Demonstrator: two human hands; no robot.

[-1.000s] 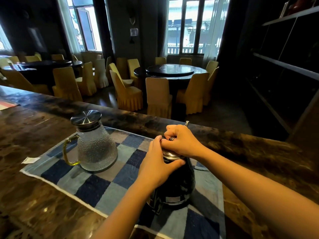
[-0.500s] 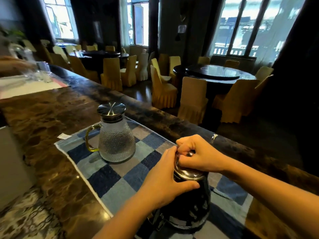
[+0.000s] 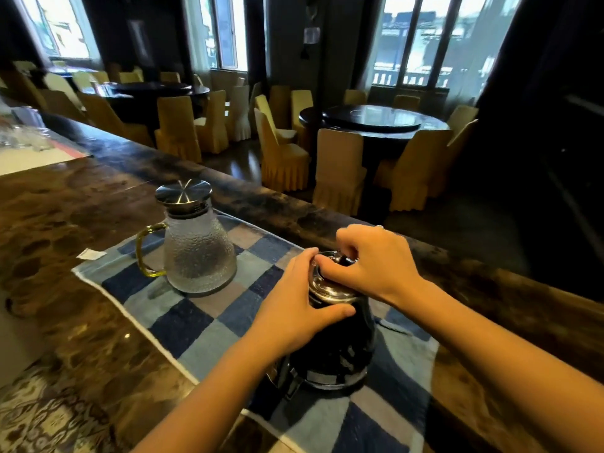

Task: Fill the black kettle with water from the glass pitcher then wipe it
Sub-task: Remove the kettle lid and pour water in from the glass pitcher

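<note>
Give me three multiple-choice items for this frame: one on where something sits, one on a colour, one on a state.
1. Where does the glass pitcher stand?
A. on the checked cloth
B. on a round dining table
C. on a chair

2. What colour is the pitcher's handle?
A. red
B. yellow-green
C. white

3. What is the state of the black kettle?
A. lying on its side
B. lifted off the counter
C. upright, held at the top by both hands

Answers: 1 A, the checked cloth lies under it; 2 B, the handle is tinted yellow-green; 3 C, the left hand and the right hand grip its lid area.
</note>
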